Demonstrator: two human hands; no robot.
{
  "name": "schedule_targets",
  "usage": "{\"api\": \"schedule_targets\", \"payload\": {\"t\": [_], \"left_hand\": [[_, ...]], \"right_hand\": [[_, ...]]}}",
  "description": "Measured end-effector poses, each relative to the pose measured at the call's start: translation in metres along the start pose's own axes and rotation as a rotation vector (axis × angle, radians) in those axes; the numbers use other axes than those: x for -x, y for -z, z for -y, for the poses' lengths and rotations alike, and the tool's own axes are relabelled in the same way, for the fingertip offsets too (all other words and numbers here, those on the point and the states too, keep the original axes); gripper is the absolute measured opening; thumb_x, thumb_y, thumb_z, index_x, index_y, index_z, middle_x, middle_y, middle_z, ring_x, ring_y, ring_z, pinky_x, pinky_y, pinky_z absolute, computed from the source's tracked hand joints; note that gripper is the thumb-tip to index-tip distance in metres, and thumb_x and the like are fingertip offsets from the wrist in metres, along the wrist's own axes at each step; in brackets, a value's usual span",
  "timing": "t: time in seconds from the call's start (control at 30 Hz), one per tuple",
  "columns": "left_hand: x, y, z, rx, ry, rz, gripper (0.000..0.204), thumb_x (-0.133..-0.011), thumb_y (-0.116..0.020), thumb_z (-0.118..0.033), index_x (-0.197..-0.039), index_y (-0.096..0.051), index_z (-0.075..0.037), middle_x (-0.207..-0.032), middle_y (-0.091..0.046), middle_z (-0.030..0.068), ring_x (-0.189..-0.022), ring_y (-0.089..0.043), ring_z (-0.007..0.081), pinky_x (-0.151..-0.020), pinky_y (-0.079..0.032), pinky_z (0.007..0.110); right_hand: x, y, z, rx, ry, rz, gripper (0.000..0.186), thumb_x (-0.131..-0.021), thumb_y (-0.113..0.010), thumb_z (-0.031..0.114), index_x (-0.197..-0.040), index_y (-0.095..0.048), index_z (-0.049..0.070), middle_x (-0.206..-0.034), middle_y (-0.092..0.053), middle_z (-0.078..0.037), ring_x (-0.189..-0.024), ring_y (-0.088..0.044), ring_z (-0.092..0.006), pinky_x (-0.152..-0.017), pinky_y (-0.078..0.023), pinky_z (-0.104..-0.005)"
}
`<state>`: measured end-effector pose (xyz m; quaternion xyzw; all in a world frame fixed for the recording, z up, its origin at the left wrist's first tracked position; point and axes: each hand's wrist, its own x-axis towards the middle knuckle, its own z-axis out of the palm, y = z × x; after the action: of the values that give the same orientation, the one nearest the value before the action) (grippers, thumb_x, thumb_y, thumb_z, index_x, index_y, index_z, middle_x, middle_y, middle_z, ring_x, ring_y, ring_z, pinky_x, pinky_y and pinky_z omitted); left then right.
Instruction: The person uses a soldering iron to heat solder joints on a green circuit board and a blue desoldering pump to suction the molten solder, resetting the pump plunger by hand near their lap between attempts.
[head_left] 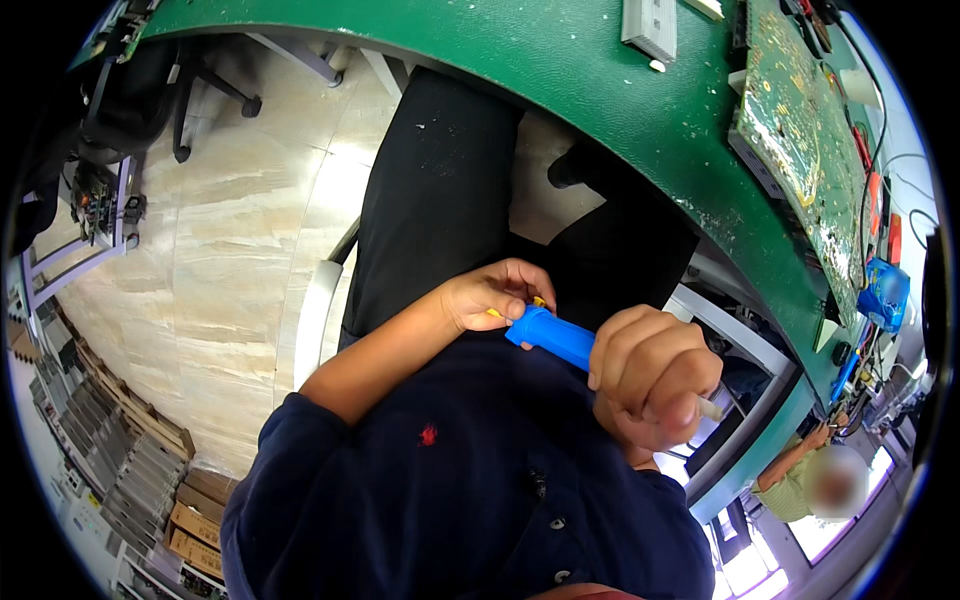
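Note:
Held over my lap is a blue desoldering pump (560, 338), a tube with yellow parts at its left end. My right hand (655, 370) is wrapped round the right part of the tube. A pale tip (709, 408) sticks out past my right fingers. At the other end, my left hand (490, 295) pinches the pump close to the yellow parts (539, 301). My left fingertips partly cover that end, and my right fist hides the stretch of tube inside it.
A green-topped bench (560, 60) curves along the far side and right, bearing a large circuit board (795, 130), a ribbed grey heatsink (650, 28), cables and a blue packet (884, 295). Another person (795, 470) works at far right. Boxes (195, 535) and a chair (125, 110) stand left.

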<state>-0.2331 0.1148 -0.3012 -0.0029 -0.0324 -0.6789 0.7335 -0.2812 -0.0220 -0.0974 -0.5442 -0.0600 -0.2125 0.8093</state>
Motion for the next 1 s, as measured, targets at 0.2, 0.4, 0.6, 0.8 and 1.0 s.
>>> {"api": "schedule_targets", "payload": {"t": [0.2, 0.4, 0.6, 0.8, 1.0], "left_hand": [[-0.004, -0.045, -0.020, -0.130, 0.029, -0.017, 0.056, -0.078, -0.079, -0.009, -0.123, -0.053, 0.010, -0.106, -0.066, 0.0215, -0.070, -0.070, 0.0242, -0.051, -0.058, 0.025], [0.010, -0.104, -0.033, -0.588, -0.088, -0.193, 0.041, -0.079, -0.074, 0.001, -0.117, -0.059, 0.007, -0.100, -0.069, 0.0169, -0.058, -0.062, 0.0104, -0.045, -0.043, 0.017], [0.010, -0.190, -0.041, -0.943, -0.301, -0.132, 0.063, -0.084, -0.063, -0.051, -0.108, -0.063, 0.006, -0.104, -0.059, 0.0242, -0.068, -0.060, 0.0161, -0.059, -0.047, 0.023], [0.013, -0.225, -0.035, -1.408, -0.679, 0.183, 0.060, -0.083, -0.063, -0.052, -0.102, -0.070, 0.004, -0.112, -0.060, 0.0266, -0.098, -0.062, 0.0311, -0.080, -0.053, 0.036], [0.009, -0.234, -0.021, -1.438, -0.791, 0.127, 0.067, -0.083, -0.061, -0.055, -0.112, -0.064, 0.005, -0.122, -0.055, 0.0301, -0.104, -0.063, 0.0368, -0.087, -0.054, 0.042]], "right_hand": [[-0.004, 0.024, 0.022, -0.140, 0.102, -0.040, 0.041, -0.095, -0.064, 0.034, -0.064, -0.045, 0.013, -0.049, -0.049, 0.003, -0.037, -0.047, -0.0109, -0.043, -0.047, -0.0262], [-0.007, 0.043, 0.082, -0.349, 0.271, -0.137, 0.034, -0.096, -0.063, 0.032, -0.073, -0.048, 0.012, -0.053, -0.051, 0.002, -0.043, -0.052, -0.0076, -0.049, -0.052, -0.0258], [-0.017, 0.059, 0.119, -0.592, 0.236, -0.114, 0.031, -0.092, -0.069, 0.025, -0.074, -0.047, 0.011, -0.059, -0.051, 0.001, -0.052, -0.054, -0.0075, -0.056, -0.053, -0.0245], [-0.039, 0.052, 0.130, -0.808, 0.257, -0.051, 0.033, -0.092, -0.067, 0.021, -0.072, -0.044, 0.009, -0.053, -0.049, -0.001, -0.042, -0.048, -0.0084, -0.041, -0.048, -0.0242], [-0.068, 0.059, 0.133, -0.897, 0.245, 0.095, 0.032, -0.094, -0.060, 0.021, -0.071, -0.042, 0.010, -0.051, -0.049, -0.002, -0.036, -0.045, -0.0082, -0.035, -0.044, -0.0231]]}}
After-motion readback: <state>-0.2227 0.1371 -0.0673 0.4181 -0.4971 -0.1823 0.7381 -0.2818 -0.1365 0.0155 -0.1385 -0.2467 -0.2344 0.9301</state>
